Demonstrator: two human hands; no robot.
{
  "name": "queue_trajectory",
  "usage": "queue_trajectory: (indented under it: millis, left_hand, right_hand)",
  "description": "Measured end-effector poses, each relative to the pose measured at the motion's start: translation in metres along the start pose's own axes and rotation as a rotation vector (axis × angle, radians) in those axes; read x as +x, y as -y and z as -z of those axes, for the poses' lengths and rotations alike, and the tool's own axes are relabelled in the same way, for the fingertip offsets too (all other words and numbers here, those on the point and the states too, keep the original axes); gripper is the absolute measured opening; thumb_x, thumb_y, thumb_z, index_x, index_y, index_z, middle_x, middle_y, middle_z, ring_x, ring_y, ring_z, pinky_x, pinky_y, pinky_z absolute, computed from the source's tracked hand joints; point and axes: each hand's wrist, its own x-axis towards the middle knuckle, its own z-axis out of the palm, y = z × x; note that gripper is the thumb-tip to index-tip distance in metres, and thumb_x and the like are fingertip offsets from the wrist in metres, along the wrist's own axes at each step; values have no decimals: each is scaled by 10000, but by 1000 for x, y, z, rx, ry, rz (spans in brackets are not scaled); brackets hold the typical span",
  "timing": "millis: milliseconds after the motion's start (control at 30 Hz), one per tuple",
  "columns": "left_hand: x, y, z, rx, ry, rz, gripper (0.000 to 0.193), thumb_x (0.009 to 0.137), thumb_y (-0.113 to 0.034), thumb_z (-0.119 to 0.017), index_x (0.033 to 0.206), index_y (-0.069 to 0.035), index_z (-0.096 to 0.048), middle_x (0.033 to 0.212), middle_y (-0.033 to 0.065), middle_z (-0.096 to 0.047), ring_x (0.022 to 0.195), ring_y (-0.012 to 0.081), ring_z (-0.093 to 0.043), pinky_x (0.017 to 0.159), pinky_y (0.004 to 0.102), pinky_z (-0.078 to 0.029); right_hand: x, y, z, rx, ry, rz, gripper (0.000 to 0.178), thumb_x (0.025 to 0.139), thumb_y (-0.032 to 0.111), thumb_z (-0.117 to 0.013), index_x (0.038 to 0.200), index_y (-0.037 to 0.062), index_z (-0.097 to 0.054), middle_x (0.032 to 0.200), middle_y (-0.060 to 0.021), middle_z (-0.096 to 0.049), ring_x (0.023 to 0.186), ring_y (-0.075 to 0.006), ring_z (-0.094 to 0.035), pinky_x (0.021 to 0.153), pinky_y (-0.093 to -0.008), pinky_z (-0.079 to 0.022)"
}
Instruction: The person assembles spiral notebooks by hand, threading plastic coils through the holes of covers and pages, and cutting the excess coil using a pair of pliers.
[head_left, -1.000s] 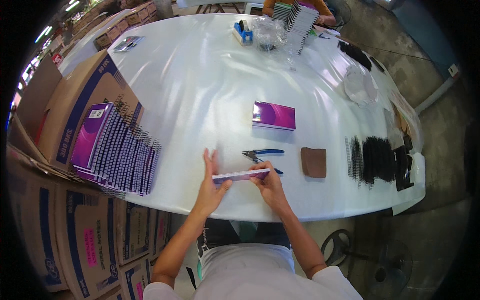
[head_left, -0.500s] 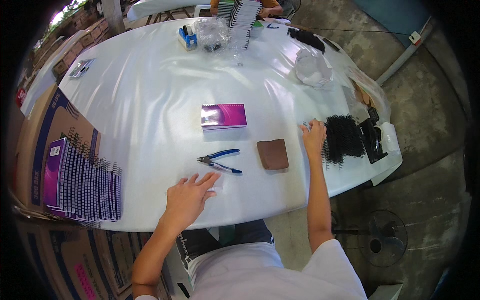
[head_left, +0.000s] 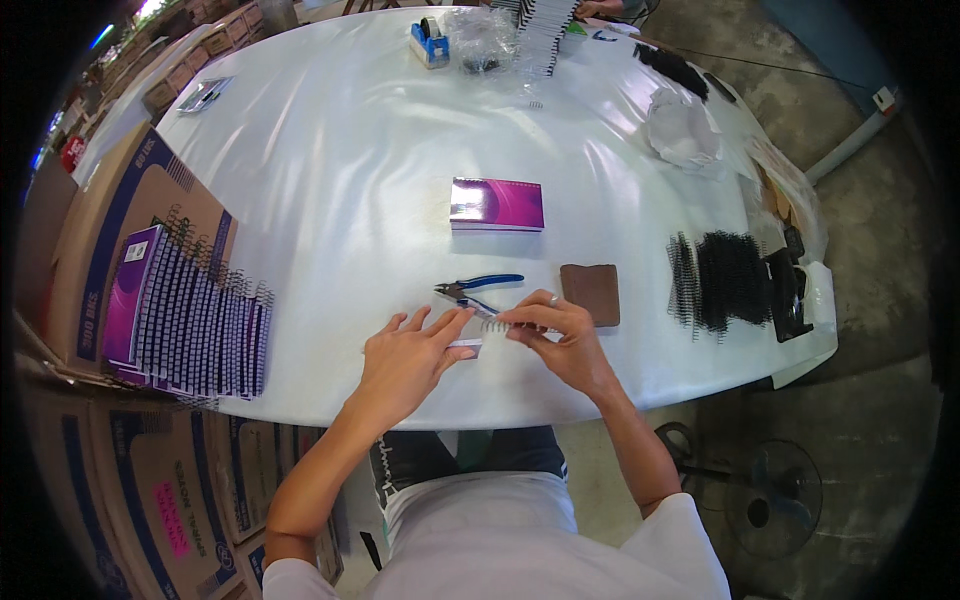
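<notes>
My right hand pinches a dark spiral binding coil, its loops showing at the fingertips. Beside it, my left hand lies with fingers stretched out over a small white pad, mostly hidden under the palm. The coil's end is close to the pad; whether it passes through the holes I cannot tell. Just beyond both hands lie blue-handled cutting pliers, jaws pointing left. A brown block sits right behind my right hand. Farther off is a purple-covered notebook stack.
At left, several spiral-bound notebooks stand in a row against a cardboard box. A pile of black coils lies at right beside a black holder. A blue tape dispenser and clear plastic are at the back.
My right hand has come left from the coil pile to my left hand, bringing a coil. The left hand stays over the pad. The whole view has shifted a little.
</notes>
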Motion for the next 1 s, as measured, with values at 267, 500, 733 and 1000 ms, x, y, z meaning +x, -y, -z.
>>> queue_trajectory:
  millis: [267, 500, 733, 1000]
  left_hand:
    - [2, 0, -2, 21, 20, 4, 527, 955, -468, -454, 1428, -236, -451, 1317, 38, -609, 1244, 320, -549, 1046, 495, -422]
    - [3, 1, 0, 23, 23, 3, 531, 948, -460, -474, 1428, -234, -453, 1310, 45, -613, 1235, 324, -555, 1050, 499, -417]
    - [4, -5, -4, -62, -40, -22, 497, 941, -407, -547, 1407, -253, -473, 1292, 45, -624, 1176, 304, -597, 928, 447, -503]
    - [1, -6, 16, 9, 431, -175, 487, 924, -471, -518, 1366, -266, -507, 1353, -10, -583, 1109, 245, -643, 705, 405, -553]
  right_hand:
    - [4, -6, 1, 156, 102, -51, 229, 798, -47, -723, 993, 72, -733, 926, -28, -641, 791, -117, -569, 698, -259, -478]
    - [6, -5, 7, 157, 327, -291, 187, 830, 21, -719, 1011, 66, -713, 935, -45, -643, 791, -130, -565, 683, -283, -463]
    - [2, 19, 2, -405, 214, 125, 207, 870, 68, -668, 1066, 60, -605, 939, -158, -643, 846, -359, -605, 742, -427, -476]
    - [5, -5, 65, -553, 378, 108, 414, 737, 61, -774, 1121, 113, -630, 1315, -140, -557, 1157, -355, -551, 923, -441, -456]
